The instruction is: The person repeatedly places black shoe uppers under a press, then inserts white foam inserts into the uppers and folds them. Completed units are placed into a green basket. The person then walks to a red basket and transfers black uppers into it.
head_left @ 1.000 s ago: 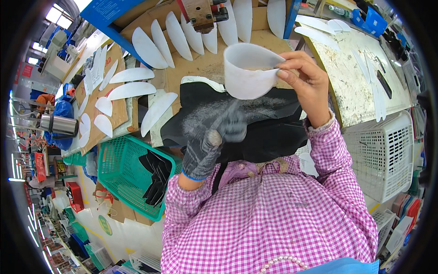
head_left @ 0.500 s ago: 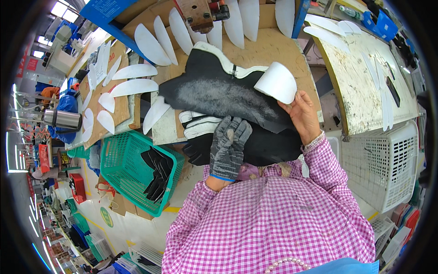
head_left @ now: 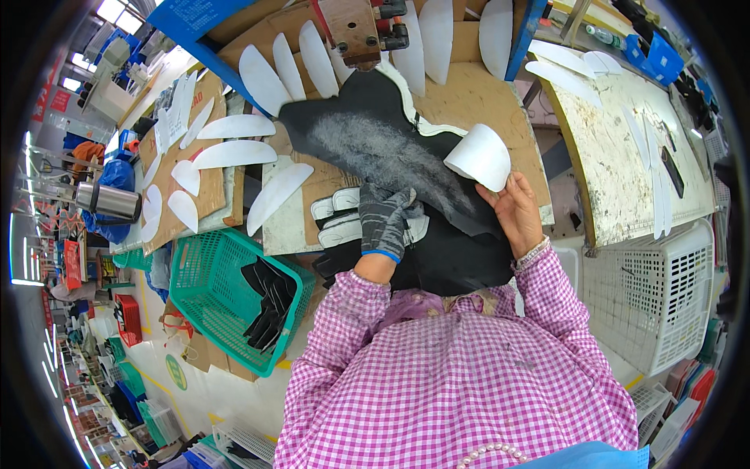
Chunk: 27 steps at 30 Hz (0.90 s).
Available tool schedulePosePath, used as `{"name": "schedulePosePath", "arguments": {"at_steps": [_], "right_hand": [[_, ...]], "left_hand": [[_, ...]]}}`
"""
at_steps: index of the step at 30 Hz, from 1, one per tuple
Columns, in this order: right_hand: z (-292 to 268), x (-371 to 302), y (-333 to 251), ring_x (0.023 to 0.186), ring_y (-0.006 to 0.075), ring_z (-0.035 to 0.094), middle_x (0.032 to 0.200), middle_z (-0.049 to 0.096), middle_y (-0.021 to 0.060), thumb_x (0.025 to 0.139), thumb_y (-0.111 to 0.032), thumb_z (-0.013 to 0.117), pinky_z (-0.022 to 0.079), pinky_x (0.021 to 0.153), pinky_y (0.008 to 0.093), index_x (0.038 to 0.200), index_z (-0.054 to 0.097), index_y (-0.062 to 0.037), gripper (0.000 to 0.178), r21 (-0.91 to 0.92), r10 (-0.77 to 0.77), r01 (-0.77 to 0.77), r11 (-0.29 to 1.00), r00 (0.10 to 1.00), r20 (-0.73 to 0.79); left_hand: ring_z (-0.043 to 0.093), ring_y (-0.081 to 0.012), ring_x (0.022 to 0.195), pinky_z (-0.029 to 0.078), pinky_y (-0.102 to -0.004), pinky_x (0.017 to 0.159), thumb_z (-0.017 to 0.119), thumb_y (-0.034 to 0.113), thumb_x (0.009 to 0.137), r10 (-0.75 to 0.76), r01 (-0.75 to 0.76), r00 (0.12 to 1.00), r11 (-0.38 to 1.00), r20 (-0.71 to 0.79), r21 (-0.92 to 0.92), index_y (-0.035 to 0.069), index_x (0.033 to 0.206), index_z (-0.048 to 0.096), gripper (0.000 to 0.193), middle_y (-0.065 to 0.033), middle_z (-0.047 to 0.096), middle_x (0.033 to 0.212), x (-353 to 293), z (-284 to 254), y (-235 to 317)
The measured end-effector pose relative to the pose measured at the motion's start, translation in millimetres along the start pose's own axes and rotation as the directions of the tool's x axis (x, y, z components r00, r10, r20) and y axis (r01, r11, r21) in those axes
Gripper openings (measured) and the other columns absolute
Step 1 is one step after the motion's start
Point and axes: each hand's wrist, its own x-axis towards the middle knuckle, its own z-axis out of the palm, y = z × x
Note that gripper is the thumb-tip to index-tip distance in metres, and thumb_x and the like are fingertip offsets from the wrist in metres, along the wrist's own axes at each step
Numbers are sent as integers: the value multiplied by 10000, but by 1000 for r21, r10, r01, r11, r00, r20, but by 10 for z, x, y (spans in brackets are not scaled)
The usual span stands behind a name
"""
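We see a smooth, curled white sheet [head_left: 479, 158] pinched between the right hand's [head_left: 516, 209] thumb and fingers, at the right end of a white-edged black panel [head_left: 355, 137] mottled grey. The gloved left hand's [head_left: 383, 225] fingers bunch below; their grip we cannot tell.

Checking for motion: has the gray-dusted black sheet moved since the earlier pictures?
Yes: the black sheet has moved upward in view, closer to the metal block.

Gloved left hand [head_left: 385, 223], fingers [head_left: 400, 199] angled forward, bare right hand [head_left: 516, 209], fingers pinched, both forearms [head_left: 353, 301] pointing forward
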Motion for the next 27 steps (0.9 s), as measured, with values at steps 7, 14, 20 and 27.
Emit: {"name": "schedulePosePath", "arguments": {"at_steps": [7, 14, 20, 27], "right_hand": [[418, -72, -626, 1075, 191, 564, 1086, 609, 52, 914, -156, 583, 421, 990, 440, 941, 575, -82, 79, -232, -75, 127, 964, 972, 221], [1608, -118, -1441, 1077, 304, 563, 1212, 543, 164, 743, -72, 689, 457, 929, 399, 839, 641, -25, 117, -432, 78, 888, -160, 447, 891], [2118, -194, -1304, 1086, 297, 560, 1230, 548, 112, 702, -39, 666, 480, 888, 391, 872, 632, -1, 177, -89, 353, 933, -348, 218, 910], [2246, -181, -1222, 1093, 285, 555, 1227, 541, 129, 721, -48, 636, 458, 919, 384, 874, 610, 26, 171, -35, 438, 934, -357, 201, 876]], "left_hand": [[641, -184, 707, 563, -295, 598, 615, -99, 755, 133, -139, 987, 988, 86, 72, -2, 1095, 500, 372, -108, 629, 889, -344, 172, 190], [638, -154, 721, 575, -264, 631, 607, -66, 800, 137, -148, 987, 981, 87, 129, 9, 1097, 501, 325, -111, 630, 914, -730, 177, 434], [555, -287, 977, 472, -377, 838, 659, 52, 775, 437, -485, 871, 692, 225, 534, 37, 1082, 593, 315, -113, 590, 1049, -704, 59, 374], [536, -303, 986, 440, -391, 838, 640, 112, 816, 550, -600, 781, 531, 295, 599, 34, 1078, 598, 277, -114, 575, 1046, -671, 87, 366]]}}
